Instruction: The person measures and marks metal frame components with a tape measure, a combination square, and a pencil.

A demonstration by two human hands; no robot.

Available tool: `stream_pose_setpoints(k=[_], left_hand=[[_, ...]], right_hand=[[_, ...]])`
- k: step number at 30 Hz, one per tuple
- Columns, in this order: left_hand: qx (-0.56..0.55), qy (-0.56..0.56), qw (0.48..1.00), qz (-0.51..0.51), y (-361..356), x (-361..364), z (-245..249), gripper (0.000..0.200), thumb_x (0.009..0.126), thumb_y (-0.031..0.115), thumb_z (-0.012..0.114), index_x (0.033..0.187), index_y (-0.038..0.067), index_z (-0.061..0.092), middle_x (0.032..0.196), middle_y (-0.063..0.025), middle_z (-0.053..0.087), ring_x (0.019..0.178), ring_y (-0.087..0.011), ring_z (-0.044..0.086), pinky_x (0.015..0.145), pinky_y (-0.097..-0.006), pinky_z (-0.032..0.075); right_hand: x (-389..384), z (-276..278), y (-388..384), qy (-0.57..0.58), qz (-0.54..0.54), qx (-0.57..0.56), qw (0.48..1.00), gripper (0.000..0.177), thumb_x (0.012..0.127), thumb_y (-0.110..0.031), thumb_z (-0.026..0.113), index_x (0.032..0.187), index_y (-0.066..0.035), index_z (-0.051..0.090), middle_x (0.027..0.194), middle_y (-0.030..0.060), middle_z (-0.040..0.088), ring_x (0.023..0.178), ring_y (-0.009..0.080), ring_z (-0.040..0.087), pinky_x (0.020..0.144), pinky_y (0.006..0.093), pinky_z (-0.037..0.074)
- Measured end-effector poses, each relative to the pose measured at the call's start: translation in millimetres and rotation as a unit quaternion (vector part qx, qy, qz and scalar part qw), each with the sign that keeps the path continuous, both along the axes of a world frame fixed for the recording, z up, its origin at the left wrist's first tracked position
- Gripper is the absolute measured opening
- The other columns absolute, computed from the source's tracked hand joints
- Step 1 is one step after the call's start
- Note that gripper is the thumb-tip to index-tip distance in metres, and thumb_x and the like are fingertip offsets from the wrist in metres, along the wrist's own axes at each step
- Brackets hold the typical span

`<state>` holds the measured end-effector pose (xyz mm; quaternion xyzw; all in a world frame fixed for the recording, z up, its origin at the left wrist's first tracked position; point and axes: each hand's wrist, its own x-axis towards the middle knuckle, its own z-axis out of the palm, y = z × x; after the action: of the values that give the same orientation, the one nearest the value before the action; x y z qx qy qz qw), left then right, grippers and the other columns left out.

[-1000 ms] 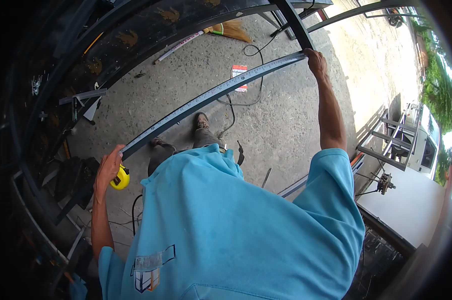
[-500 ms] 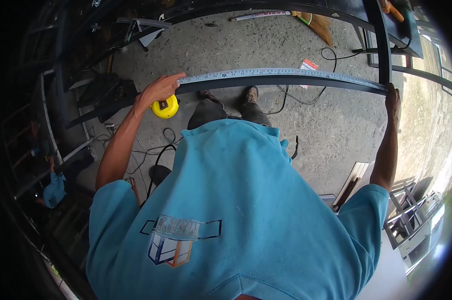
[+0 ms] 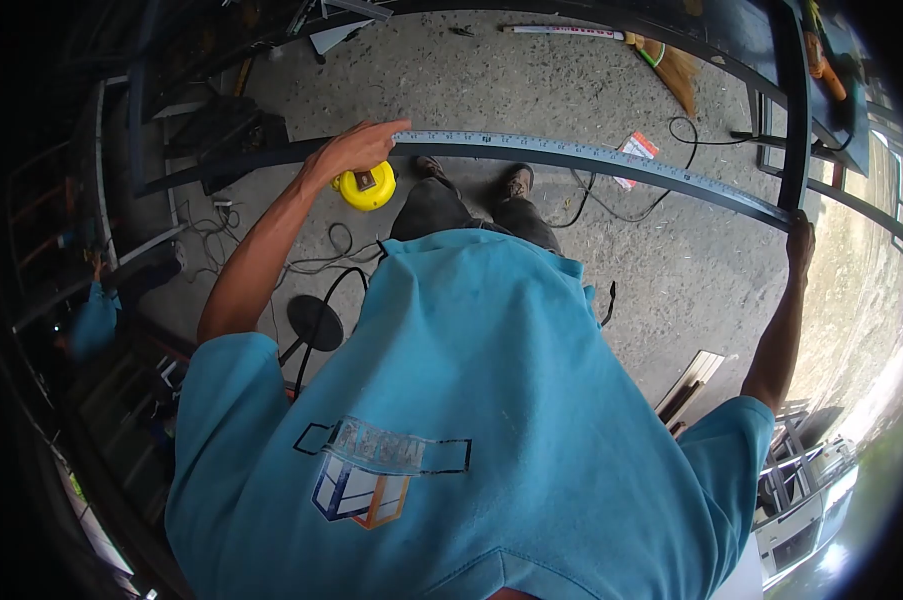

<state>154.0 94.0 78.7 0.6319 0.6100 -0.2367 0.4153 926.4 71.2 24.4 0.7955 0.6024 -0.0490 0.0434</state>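
A dark metal frame bar (image 3: 571, 160) crosses in front of me, with a tape measure's pale blade (image 3: 531, 143) stretched along it. My left hand (image 3: 356, 150) is closed at the tape measure, its fingers together over the bar where the blade comes out. Just below that hand sits the yellow tape case (image 3: 371, 188). At the frame's right corner, my right hand (image 3: 800, 245) is closed round the far end of the blade and the bar. Its fingertips are partly hidden by the bar.
On the concrete floor lie a broom (image 3: 671, 68), a red and white packet (image 3: 636, 157), loose cables (image 3: 661, 205) and a dark round disc (image 3: 314, 322). An orange-handled tool (image 3: 824, 70) rests at upper right. Another person's blue sleeve (image 3: 93, 318) shows at far left.
The whole view has shifted, so frame, floor items and hands appear further right. The blade now lies closer against the bar. Both hands keep their places on the tape.
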Motion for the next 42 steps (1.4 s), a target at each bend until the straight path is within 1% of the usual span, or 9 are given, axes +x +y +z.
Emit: stream_pose_setpoints(k=[14,17,18,20,21,22,25,33,42], left_hand=[[0.059,-0.041,0.997,0.007,6,-35,10,0.041,0.095,0.023,0.040,0.133,0.006,0.040,0.123,-0.0141,0.054,0.109,-0.0280,0.054,0.090,-0.0392,0.042],[0.123,-0.054,0.985,0.105,5,-109,19,0.041,0.095,0.028,0.041,0.128,0.004,0.045,0.094,-0.0120,0.059,0.078,-0.0209,0.054,0.071,-0.0335,0.043],[0.102,-0.031,0.986,0.128,8,-133,26,0.041,0.095,0.029,0.041,0.127,0.003,0.046,0.093,-0.0131,0.059,0.081,-0.0214,0.055,0.074,-0.0345,0.044],[0.154,0.007,0.982,0.107,4,-197,24,0.035,0.094,0.027,0.041,0.118,0.003,0.052,0.090,-0.0128,0.060,0.082,-0.0238,0.055,0.073,-0.0354,0.042],[0.136,0.009,0.986,0.092,6,-230,22,0.026,0.094,0.024,0.041,0.103,0.004,0.054,0.085,-0.0109,0.058,0.078,-0.0237,0.054,0.071,-0.0355,0.041],[0.058,0.039,0.994,0.084,11,-251,36,0.042,0.093,0.024,0.044,0.130,0.005,0.045,0.109,-0.0150,0.059,0.097,-0.0251,0.056,0.086,-0.0377,0.040],[0.069,-0.014,0.995,0.071,-7,-298,54,0.023,0.093,0.026,0.041,0.102,0.008,0.052,0.073,-0.0070,0.054,0.066,-0.0184,0.050,0.062,-0.0334,0.038],[0.175,-0.092,0.976,0.092,-44,-441,24,0.020,0.093,0.023,0.042,0.102,0.007,0.052,0.073,-0.0074,0.055,0.068,-0.0192,0.053,0.064,-0.0351,0.040],[0.101,-0.133,0.984,0.058,-43,-529,34,0.022,0.093,0.025,0.044,0.092,0.005,0.054,0.066,-0.0035,0.050,0.060,-0.0145,0.048,0.058,-0.0328,0.037]], right_hand=[[-2,-4,17,0.030,0.083,0.022,0.996,0.028,0.088,-0.018,0.038,0.108,-0.011,0.058,0.090,0.0185,0.057,0.086,0.0343,0.058,0.075,0.0389,0.045],[-57,16,52,0.252,0.170,-0.015,0.953,0.027,0.089,-0.025,0.042,0.097,-0.004,0.056,0.084,0.0111,0.057,0.084,0.0241,0.060,0.070,0.0346,0.046],[-128,56,56,0.355,-0.032,-0.117,0.927,0.030,0.091,-0.028,0.042,0.097,-0.003,0.056,0.085,0.0078,0.057,0.076,0.0200,0.062,0.062,0.0318,0.047],[-175,52,72,0.468,0.008,-0.192,0.863,0.025,0.090,-0.020,0.048,0.099,0.002,0.056,0.081,0.0080,0.058,0.066,0.0148,0.062,0.054,0.0244,0.048],[-215,63,74,0.462,0.022,-0.183,0.868,0.024,0.090,-0.015,0.049,0.102,0.004,0.056,0.078,0.0080,0.058,0.066,0.0135,0.062,0.053,0.0232,0.048],[-244,64,77,0.455,0.037,-0.190,0.869,0.024,0.091,-0.015,0.048,0.102,0.005,0.057,0.078,0.0081,0.059,0.067,0.0132,0.062,0.054,0.0237,0.049],[-336,76,70,0.532,0.078,-0.206,0.818,0.029,0.090,-0.019,0.051,0.103,0.007,0.056,0.076,0.0077,0.058,0.063,0.0125,0.060,0.058,0.0243,0.050],[-511,32,50,0.566,0.026,-0.103,0.818,0.040,0.085,-0.035,0.054,0.102,0.001,0.056,0.077,0.0020,0.051,0.065,0.0094,0.054,0.061,0.0231,0.044],[-630,47,43,0.580,-0.013,0.121,0.806,0.045,0.090,-0.035,0.052,0.116,0.002,0.050,0.085,0.0074,0.055,0.079,0.0159,0.059,0.072,0.0289,0.049]])
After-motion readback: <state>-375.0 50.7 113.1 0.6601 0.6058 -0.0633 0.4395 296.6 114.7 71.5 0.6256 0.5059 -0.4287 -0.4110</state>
